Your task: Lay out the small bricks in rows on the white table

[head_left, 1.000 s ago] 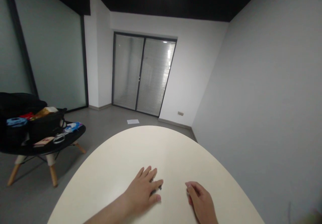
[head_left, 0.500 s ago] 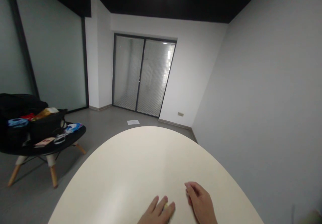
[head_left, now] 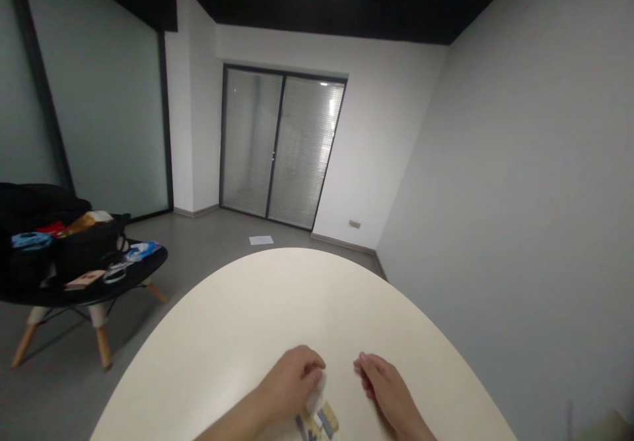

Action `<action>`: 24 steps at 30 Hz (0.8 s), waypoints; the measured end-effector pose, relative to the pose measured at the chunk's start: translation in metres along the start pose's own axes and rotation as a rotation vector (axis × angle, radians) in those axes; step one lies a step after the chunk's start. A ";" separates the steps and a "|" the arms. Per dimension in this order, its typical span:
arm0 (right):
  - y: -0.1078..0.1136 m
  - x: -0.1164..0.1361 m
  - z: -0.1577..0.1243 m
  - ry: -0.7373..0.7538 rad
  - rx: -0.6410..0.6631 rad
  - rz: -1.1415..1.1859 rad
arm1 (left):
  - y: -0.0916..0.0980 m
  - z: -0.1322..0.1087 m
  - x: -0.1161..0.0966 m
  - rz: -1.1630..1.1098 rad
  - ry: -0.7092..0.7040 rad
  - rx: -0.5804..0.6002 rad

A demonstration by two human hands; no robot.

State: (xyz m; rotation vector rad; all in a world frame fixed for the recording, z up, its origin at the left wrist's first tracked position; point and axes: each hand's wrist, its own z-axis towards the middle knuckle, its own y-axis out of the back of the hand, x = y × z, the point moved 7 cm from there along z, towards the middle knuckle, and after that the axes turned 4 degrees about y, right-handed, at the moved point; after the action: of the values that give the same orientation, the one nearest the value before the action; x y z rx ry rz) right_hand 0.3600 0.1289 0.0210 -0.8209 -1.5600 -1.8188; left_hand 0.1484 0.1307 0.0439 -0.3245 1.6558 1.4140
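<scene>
The left hand (head_left: 290,385) pinches the top of a small white-and-yellow packet (head_left: 317,416), which looks light and flimsy, while the right hand (head_left: 384,391) rests loosely curled, nothing visibly in it, on the cream oval desk (head_left: 257,309).

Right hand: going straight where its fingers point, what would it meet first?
Likely only bare cream oval tabletop; the right hand seems aimed just past the left hand, depth unclear.

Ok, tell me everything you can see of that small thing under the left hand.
The small object lies on the cream table at the picture's bottom edge, partly covered by the left hand, whose curled fingers pinch its whitish end. Tan and blue-grey strips show below. The right hand is beside it, apart.
</scene>
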 end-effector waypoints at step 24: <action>-0.025 0.041 -0.025 0.242 0.106 -0.269 | -0.001 -0.020 -0.001 -0.016 -0.063 0.077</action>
State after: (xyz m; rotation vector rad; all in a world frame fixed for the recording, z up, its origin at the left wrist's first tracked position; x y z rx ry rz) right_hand 0.3130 0.1060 0.0344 -0.3387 -1.6508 -1.9188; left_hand 0.1402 0.1126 0.0430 -0.2462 1.6475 1.3318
